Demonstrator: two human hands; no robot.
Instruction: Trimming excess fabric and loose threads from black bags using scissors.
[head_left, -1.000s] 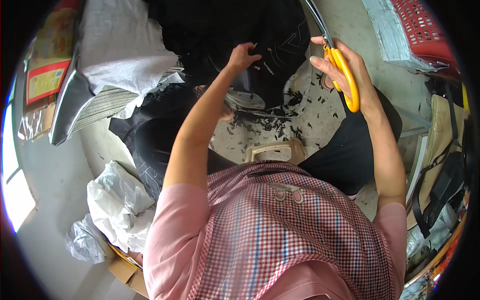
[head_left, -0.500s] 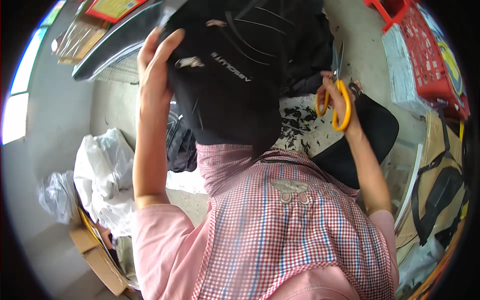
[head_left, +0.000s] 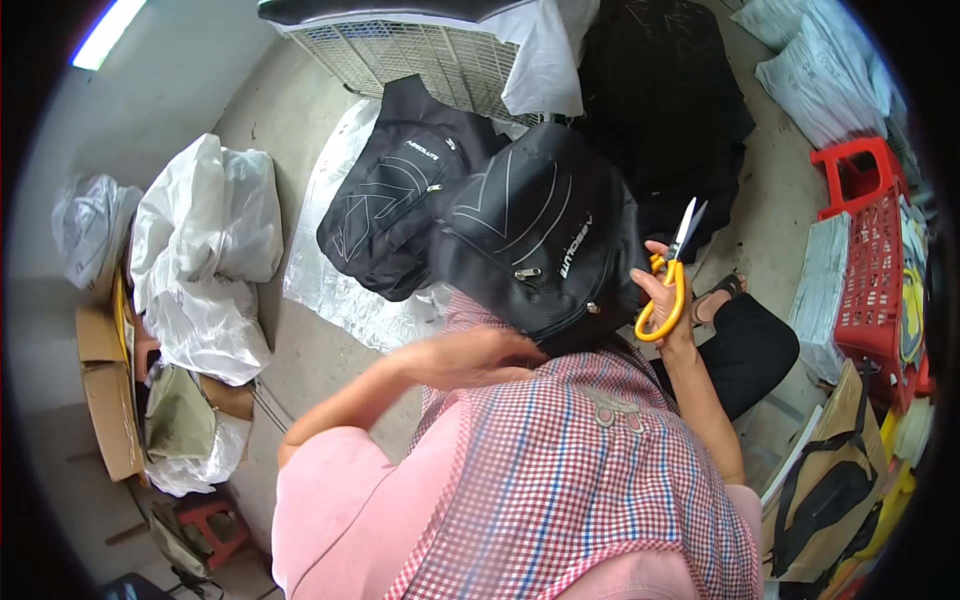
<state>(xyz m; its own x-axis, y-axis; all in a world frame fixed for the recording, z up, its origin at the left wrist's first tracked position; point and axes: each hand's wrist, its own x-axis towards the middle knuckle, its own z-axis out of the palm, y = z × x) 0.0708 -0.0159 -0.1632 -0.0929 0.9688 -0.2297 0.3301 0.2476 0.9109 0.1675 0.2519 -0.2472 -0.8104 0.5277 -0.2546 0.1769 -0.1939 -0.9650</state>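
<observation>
A black backpack (head_left: 545,235) with pale piping and zip pulls rests on my lap, tilted, with its near edge against my checked apron (head_left: 560,470). My left hand (head_left: 470,357), smeared by motion, is at that near edge, and its fingertips are partly hidden there. At the backpack's right side, my right hand (head_left: 668,305) holds a pair of scissors (head_left: 674,270) with yellow handles. The slightly parted blades point up and away from me. A second black backpack (head_left: 400,200) lies beyond and to the left, on clear plastic sheeting (head_left: 325,270).
Black fabric (head_left: 665,110) spreads at the far right, beside a wire cage (head_left: 400,65). White plastic bags (head_left: 205,240) and a cardboard box (head_left: 108,400) stand at left. A red basket (head_left: 868,290) and flat cardboard (head_left: 830,490) with black straps are at right.
The backpack has come down from its raised position onto my lap and turned. My left hand has moved from its upper left side to its near edge. The scissors stay in my right hand.
</observation>
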